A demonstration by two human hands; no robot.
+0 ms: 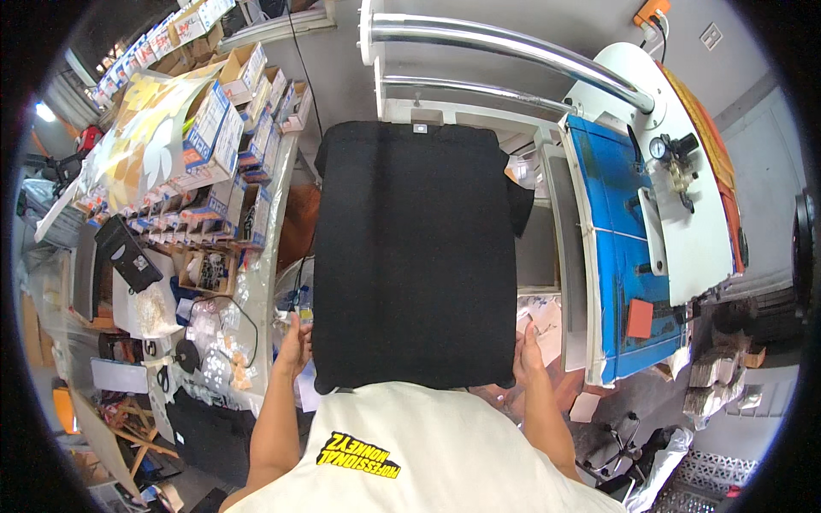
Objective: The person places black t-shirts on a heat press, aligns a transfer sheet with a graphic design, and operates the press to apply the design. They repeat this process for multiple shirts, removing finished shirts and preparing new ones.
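A black T-shirt [415, 248] is stretched flat over a rectangular board in front of me, its collar with a small white label at the far end. One sleeve hangs off the far right side. My left hand [292, 346] is at the near left edge of the shirt, thumb up and fingers closed at the cloth. At the near right edge, my right hand [530, 355] grips the fabric in much the same way. The fingertips of both hands are partly hidden by the shirt's sides.
Shiny metal bars [513, 47] run above the far end to a white machine body [697, 205] with a gauge. A blue-topped board [620, 256] carrying a red block [639, 318] stands at right. Stacked cardboard boxes [209, 137] and a cluttered table [265, 256] are at left.
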